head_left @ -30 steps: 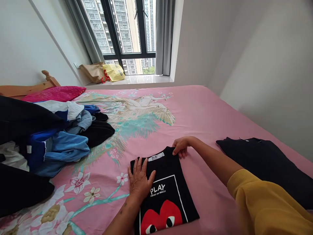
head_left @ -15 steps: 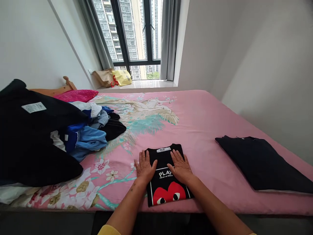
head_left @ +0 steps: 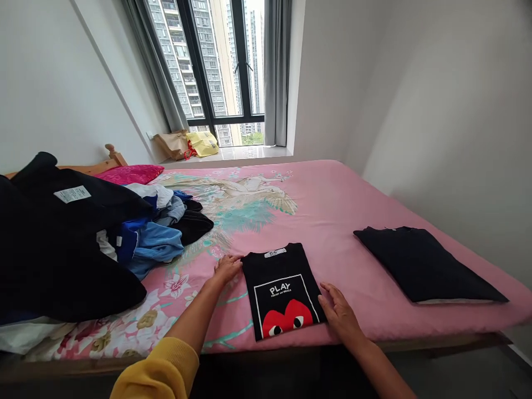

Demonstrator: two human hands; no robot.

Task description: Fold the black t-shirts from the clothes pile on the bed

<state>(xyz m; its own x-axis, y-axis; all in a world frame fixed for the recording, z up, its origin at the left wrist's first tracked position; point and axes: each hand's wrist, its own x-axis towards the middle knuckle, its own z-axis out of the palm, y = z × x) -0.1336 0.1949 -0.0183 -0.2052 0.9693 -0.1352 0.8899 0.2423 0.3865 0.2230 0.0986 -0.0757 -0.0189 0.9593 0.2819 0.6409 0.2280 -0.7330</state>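
A folded black T-shirt (head_left: 291, 266) lies flat near the front edge of the bed, collar away from me. Its front bears the word PLAY and a red heart with eyes inside a white frame. At the shirt's upper left corner is my left hand (head_left: 228, 269), fingers stretched out and tips touching the edge. My right hand (head_left: 339, 313) is by the lower right edge with its fingers apart, the thumb side against the cloth. Neither hand appears to grip the shirt.
A heap of clothes (head_left: 155, 244), with a large black garment (head_left: 75, 249) over it, covers the bed's left side. To the right lies a folded dark garment (head_left: 424, 266). A pink pillow (head_left: 131, 173) is at the headboard; bags (head_left: 202, 144) stand on the windowsill.
Both hands have left the shirt's front: the left went to the upper left corner, the right to the lower right edge. The view has shifted slightly right.
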